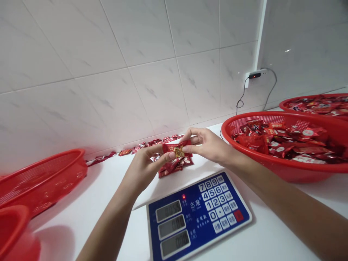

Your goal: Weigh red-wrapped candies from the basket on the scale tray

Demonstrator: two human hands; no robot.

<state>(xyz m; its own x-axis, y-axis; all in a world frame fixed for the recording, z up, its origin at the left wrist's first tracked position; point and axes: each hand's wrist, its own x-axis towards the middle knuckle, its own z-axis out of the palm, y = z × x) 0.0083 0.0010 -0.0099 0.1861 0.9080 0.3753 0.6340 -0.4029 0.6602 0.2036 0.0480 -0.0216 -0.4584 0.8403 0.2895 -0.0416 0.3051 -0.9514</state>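
Between my two hands is a small red and gold candy packet (177, 149), stretched out over the scale. My left hand (146, 163) pinches its left end between thumb and finger. At the other end, my right hand (205, 145) grips it the same way. Just below lie several red packets (175, 167) on the white pan of the digital scale (199, 217). The scale's blue panel has a keypad and three displays, the top one reading about 0.055. My fingers partly hide the packets behind.
A red basket (272, 174) heaped with red packets stands at the right, another filled basket (285, 105) behind it. Red baskets (62, 174) stand at the left. A row of packets (143, 145) lies along the tiled wall. A socket with a cable (255, 76) is on the wall.
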